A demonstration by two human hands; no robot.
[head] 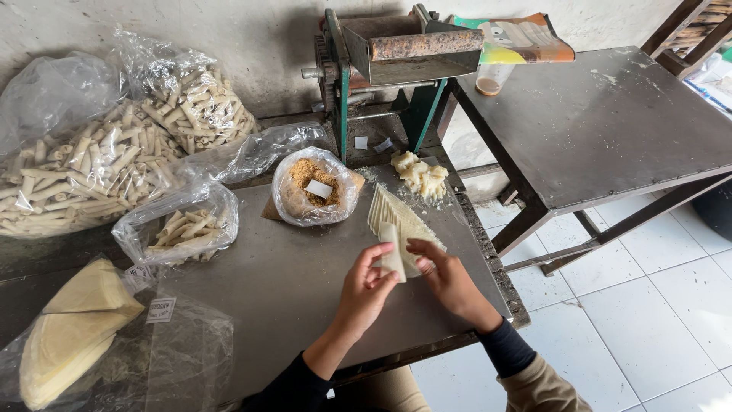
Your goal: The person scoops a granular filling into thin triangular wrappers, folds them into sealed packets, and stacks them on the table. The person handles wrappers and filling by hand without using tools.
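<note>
pale, floury dough is what both hands work on: the left hand [366, 286] and the right hand [446, 278] pinch a small strip of pastry sheet [394, 255] between thumb and fingertips, each gripping one side of it, just above the near right part of a dull grey metal table [282, 297]. the strip is thin, soft-looking and cream coloured, folded lengthwise into a narrow shape. right behind it, touching the table, lies a fanned stack of sheets [396, 217], flat, with pointed corners.

further back sits a crumbly lump of dough [418, 175], rough and yellowish. beside it, a clear plastic bag of brown crumbs [313, 187] stands open, with a small white card on the grainy filling. to the left, a smaller bag of rolls [183, 227] holds short, tube-shaped pieces, and two large bags of rolls [114, 152] bulge against the wall, crinkled and shiny. at the near left corner, a bag of round sheets [72, 328] holds a folded, smooth pile.

behind the table stands a green hand-cranked roller machine [389, 61] with a rusty cylinder. to the right is a second table [602, 122], dark and dusted with flour, over white floor tiles.
</note>
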